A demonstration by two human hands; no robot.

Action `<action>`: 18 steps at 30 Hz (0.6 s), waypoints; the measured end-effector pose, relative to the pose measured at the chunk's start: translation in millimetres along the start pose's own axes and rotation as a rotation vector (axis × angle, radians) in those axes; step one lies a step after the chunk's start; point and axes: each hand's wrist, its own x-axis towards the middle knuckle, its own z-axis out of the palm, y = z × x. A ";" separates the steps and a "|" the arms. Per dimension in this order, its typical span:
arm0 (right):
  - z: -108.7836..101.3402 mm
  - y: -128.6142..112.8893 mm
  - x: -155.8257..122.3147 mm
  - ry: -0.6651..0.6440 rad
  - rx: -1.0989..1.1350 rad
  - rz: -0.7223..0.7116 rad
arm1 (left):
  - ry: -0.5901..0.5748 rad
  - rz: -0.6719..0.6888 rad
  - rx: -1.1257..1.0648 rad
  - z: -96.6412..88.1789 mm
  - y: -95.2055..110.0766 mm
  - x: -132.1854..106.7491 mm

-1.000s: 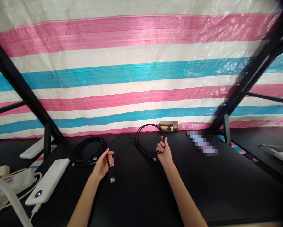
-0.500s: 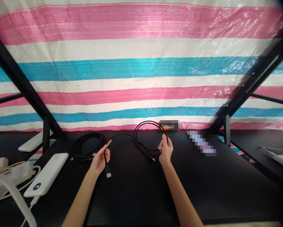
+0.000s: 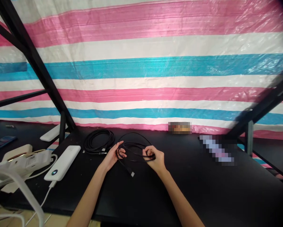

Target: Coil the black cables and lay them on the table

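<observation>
Both of my hands hold a black cable in loose loops just above the dark table. My right hand is closed, its fingers wrapped round the gathered loops at their right side. At the left side of the loops, my left hand has the cable between its thumb and fingers, with the forefinger fairly straight. One end of the cable hangs below this hand and carries a black plug with a pale tip. Behind the left hand lies a second black cable, wound into a round coil.
A white power bank with a cord plugged in lies at left, beside a white power strip and a curved white tube. A blurred small box stands at the back. Black metal frame bars slant up at both sides before a striped sheet.
My hands have come closer together, and the right hand has lowered its loops toward the left. The plug end now hangs between the hands. The view has turned slightly left.
</observation>
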 end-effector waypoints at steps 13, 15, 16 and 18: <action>6.3 -14.8 -7.8 -0.431 -0.021 -0.049 | 0.093 -0.017 -0.003 3.7 1.3 -1.9; 4.7 -15.9 -6.4 -0.486 -0.020 -0.030 | 0.103 -0.027 -0.018 2.7 1.7 -1.0; 4.4 -16.5 -6.0 -0.523 -0.023 -0.018 | 0.108 -0.030 -0.025 2.1 2.1 -0.6; 4.7 -17.2 -5.8 -0.600 -0.032 0.003 | 0.112 -0.033 -0.039 0.7 3.0 -0.2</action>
